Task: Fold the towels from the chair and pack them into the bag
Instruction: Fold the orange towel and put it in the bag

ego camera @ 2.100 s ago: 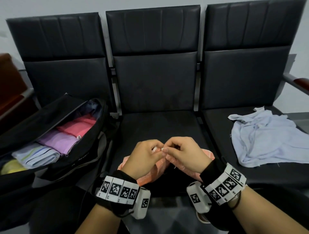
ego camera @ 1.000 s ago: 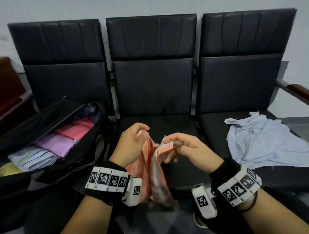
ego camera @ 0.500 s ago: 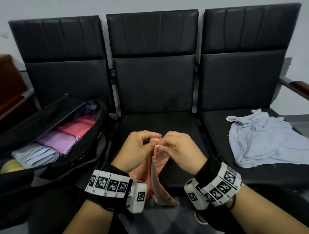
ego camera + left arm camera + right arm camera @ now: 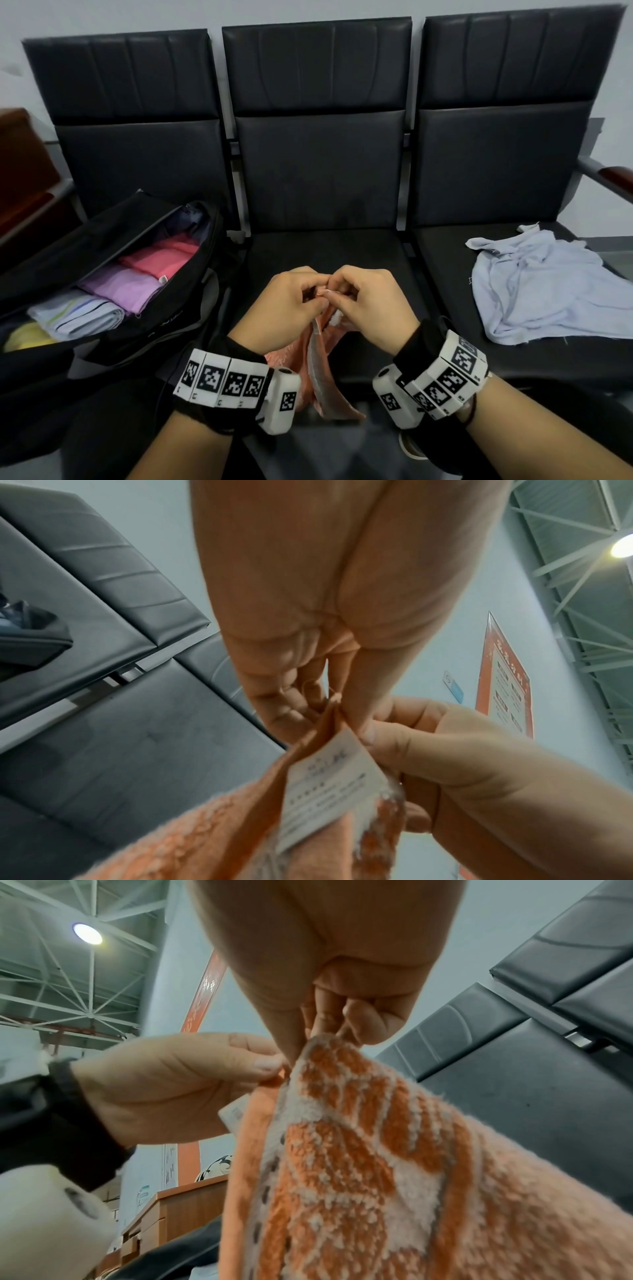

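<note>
Left wrist view alone shows the white label (image 4: 329, 785) where both hands pinch the orange towel (image 4: 318, 373) together.

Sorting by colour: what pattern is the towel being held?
Orange towel with a whitish woven pattern, clearest in the right wrist view.

L hand (image 4: 325, 593) & R hand (image 4: 445, 750) pinch the top corner of an orange towel (image 4: 212, 831) w/ white care label (image 4: 329, 785), hanging over black chair seats (image 4: 120, 737).
</note>
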